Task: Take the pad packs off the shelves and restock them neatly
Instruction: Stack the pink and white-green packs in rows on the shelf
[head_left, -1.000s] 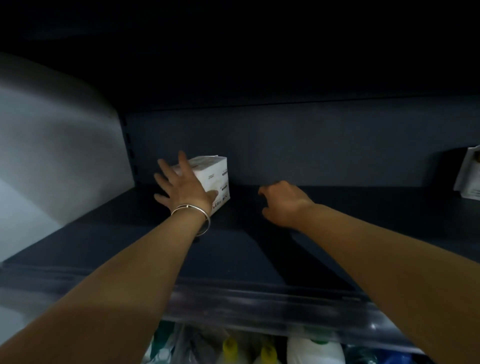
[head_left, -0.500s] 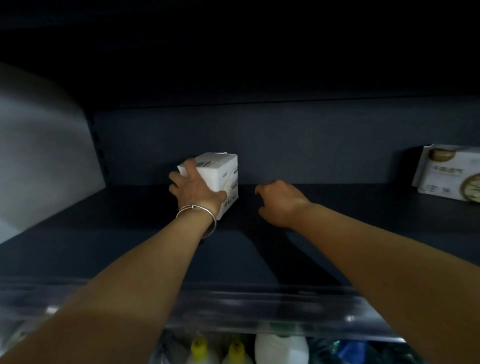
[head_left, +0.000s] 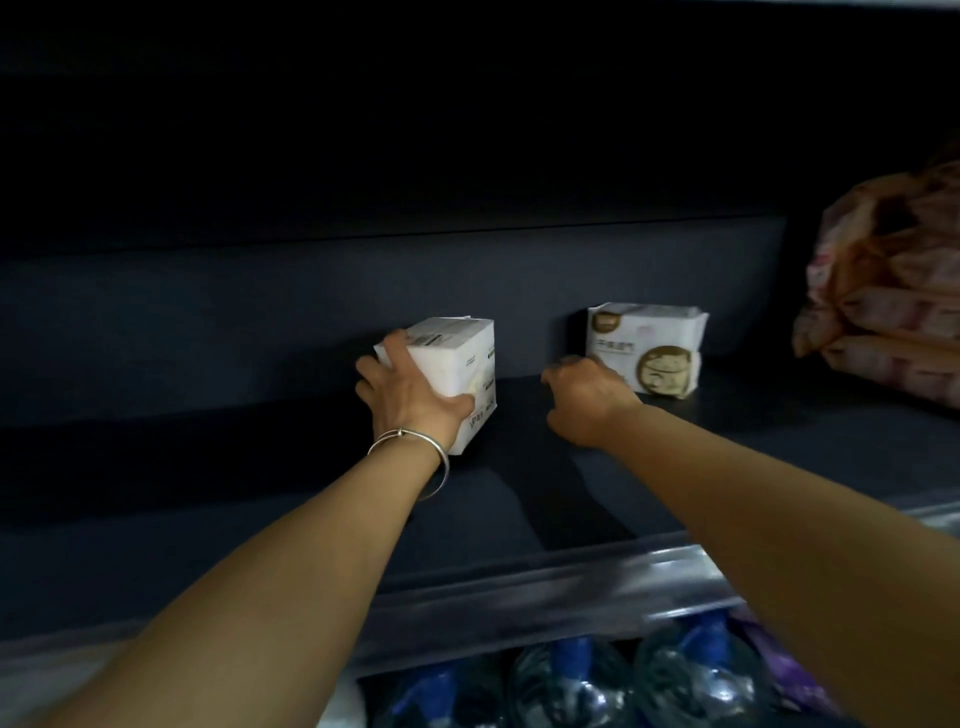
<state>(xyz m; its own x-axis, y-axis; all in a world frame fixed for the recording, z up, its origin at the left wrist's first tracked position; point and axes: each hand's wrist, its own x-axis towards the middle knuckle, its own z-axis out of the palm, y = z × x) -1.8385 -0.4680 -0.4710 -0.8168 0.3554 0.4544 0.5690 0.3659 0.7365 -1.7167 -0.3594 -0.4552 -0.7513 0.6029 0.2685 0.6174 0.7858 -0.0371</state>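
Dark matte shelf (head_left: 519, 499): left hand (head_left: 410, 400) grips a boxy white pad pack (head_left: 457, 374); right hand (head_left: 587, 400) curled, empty.

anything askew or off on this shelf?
Yes: the white pack gripped by the left hand sits turned corner-forward, while the second pack near the right hand faces front. No spill or damage visible.

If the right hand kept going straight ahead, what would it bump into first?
Probably the white pack just beyond the right hand; depth is hard to judge. The hand looks curled and empty.
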